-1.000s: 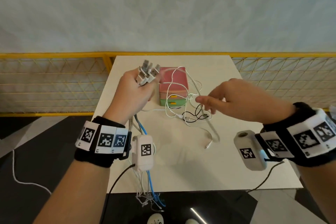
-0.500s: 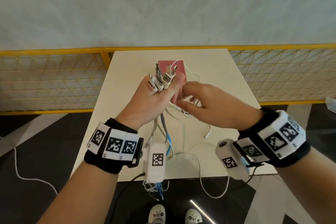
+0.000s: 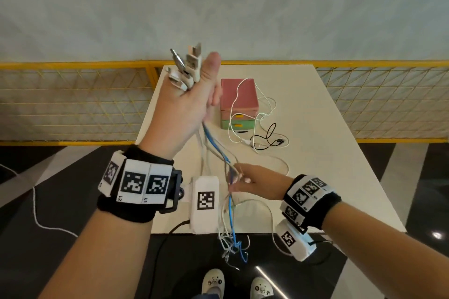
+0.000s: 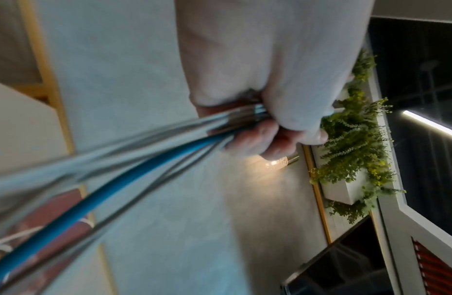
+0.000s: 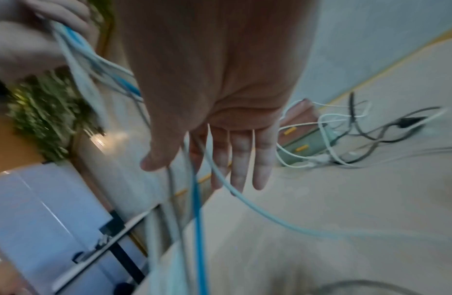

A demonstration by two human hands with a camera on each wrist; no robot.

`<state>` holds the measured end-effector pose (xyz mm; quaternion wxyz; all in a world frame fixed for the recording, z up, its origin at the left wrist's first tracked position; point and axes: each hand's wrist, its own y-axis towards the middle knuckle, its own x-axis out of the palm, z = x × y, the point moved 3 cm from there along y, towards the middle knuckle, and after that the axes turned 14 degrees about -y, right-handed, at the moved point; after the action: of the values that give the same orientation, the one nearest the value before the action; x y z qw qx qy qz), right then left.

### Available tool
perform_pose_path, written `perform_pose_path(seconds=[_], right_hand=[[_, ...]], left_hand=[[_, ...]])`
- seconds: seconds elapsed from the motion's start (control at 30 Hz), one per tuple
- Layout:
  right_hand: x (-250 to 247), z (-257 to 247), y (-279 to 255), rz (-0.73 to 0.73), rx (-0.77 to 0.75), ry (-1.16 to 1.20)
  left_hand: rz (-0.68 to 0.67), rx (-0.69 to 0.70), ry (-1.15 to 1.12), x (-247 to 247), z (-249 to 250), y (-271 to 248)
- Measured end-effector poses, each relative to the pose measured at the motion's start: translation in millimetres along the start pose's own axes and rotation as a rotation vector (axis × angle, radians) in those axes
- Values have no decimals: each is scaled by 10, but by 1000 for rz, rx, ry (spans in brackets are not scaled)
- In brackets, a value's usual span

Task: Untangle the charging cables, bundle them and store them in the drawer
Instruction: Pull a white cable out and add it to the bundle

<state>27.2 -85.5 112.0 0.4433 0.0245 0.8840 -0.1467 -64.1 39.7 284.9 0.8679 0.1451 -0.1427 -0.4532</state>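
My left hand (image 3: 201,94) is raised above the table and grips a bundle of charging cables, their USB plugs (image 3: 187,68) sticking up out of the fist. In the left wrist view the fingers (image 4: 270,123) curl tight round the white, grey and blue cables (image 4: 144,151). The strands hang down to my right hand (image 3: 240,177), lower and nearer the table's front edge. Its fingers (image 5: 242,159) are straight, and the cables (image 5: 198,199) run between thumb and fingers. The loose ends (image 3: 233,245) dangle past the table edge. A pink and green drawer box (image 3: 239,102) stands shut behind.
A white cable and a black cable (image 3: 264,138) lie tangled on the white table (image 3: 328,153) beside the drawer box, the white one looped over its top. Yellow mesh railing (image 3: 73,99) runs behind the table. Dark floor lies below the near edge.
My left hand has risen higher with the plugs. My right hand has left its side and slid down along the hanging cables toward the near table edge.
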Motion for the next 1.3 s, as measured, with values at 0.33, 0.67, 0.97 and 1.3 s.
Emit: perform_pose_path(seconds=[0.33,0.67,0.97,1.3], right_hand=[[555,767,-8,-249,387,-371],[831,396,109,-528,154,-92],[794,143,-104,-903,84,226],[-225,-356,-210,-470,-67,204]], left_hand=[[119,-8,-131,-125,20,-27],[118,-70,-82,-125,-85,-177],[11,-181,-92,-105,-217,-227],[-34,-204,-15,-87,-273,-294]])
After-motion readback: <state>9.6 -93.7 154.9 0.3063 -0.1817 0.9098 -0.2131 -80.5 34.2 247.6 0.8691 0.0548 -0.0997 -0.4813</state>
